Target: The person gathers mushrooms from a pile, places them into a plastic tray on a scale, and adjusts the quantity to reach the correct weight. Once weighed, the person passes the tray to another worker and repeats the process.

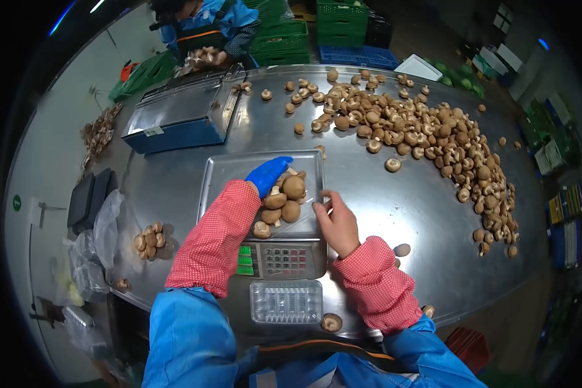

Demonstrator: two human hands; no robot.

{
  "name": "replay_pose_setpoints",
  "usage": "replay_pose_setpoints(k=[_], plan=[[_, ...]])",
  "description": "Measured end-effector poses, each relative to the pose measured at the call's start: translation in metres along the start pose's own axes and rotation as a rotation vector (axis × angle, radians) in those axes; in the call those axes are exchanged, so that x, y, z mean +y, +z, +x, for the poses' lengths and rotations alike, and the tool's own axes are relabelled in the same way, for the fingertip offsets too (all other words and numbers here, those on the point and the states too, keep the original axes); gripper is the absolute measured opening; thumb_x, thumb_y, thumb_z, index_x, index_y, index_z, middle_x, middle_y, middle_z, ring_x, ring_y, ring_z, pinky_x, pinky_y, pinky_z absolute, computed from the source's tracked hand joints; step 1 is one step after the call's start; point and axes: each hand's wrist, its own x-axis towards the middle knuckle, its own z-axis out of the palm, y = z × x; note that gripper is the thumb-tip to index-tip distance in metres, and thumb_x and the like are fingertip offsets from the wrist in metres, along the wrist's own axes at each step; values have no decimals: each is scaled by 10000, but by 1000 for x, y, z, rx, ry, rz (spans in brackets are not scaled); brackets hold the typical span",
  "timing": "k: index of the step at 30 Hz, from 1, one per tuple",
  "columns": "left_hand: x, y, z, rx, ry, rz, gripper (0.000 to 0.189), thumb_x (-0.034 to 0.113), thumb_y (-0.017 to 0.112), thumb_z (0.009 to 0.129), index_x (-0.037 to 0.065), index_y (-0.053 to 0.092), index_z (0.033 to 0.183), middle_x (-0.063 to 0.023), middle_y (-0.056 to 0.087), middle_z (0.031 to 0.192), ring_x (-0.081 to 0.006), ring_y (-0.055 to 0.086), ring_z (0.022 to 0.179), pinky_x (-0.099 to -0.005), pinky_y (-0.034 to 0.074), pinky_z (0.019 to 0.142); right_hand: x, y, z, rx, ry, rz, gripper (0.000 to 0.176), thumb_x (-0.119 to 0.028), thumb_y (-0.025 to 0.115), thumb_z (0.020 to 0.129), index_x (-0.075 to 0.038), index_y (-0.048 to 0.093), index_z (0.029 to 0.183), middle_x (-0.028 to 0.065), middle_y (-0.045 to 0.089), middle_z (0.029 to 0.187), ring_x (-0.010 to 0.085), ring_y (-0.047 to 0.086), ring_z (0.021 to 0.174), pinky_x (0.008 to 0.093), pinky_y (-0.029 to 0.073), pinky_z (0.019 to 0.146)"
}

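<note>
Several brown-capped shiitake mushrooms (291, 211) lie in a pile on the metal tray (221, 169) of a weighing scale (286, 260). At the pile's upper left, my left hand (268, 175) in a blue glove lies against the mushrooms, fingers stretched out; its palm side is hidden. Bare, my right hand (338, 223) is at the tray's right edge, with thumb and fingers apart and nothing visible between them. Green displays and a keypad show on the scale's front. Just below it sits a clear plastic punnet (286, 302).
A large heap of shiitake (433, 132) spreads across the steel table (394, 194) at the right. A blue-sided machine (174, 126) stands at upper left. Behind it, another person (210, 32) holds a pack of mushrooms. A small mushroom cluster (149, 240) lies left of the scale.
</note>
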Motion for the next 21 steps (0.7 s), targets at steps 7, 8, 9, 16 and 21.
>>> replay_pose_setpoints(k=[7,8,9,16,21], plan=[[11,-22,-50,179,-51,-231,528,552,329,899,215,545,1244,-53,575,1158,-188,477,1119,-385,278,1008,-14,6,38,-36,-149,-190,578,-377,595,837,-24,424,1262,199,527,1121,351,596,908,398,488,739],[4,-28,-53,199,-52,-249,529,551,324,902,212,550,1239,-49,581,1146,-187,478,1115,-380,282,1003,-14,10,42,-30,-165,-204,591,-391,592,837,-25,418,1267,205,518,1135,363,594,922,402,489,747],[3,-32,-60,283,-43,-239,500,512,326,921,181,569,1206,-34,614,1046,-158,529,990,-343,372,910,-13,13,47,-36,-161,-214,599,-403,584,840,-26,413,1272,208,513,1142,370,591,930,406,488,753],[-34,-53,-135,457,-25,-159,349,368,429,929,93,603,1056,-10,612,846,-111,541,720,-283,465,662,-7,16,52,-57,-154,-206,634,-463,545,853,-31,400,1294,229,501,1132,386,578,954,428,476,794],[-50,-18,-175,490,29,415,224,276,615,832,86,636,949,-37,605,784,-132,546,687,-262,460,652,-11,20,52,-126,-135,-212,600,-449,554,853,-40,430,1275,217,512,1101,380,579,947,417,478,794]])
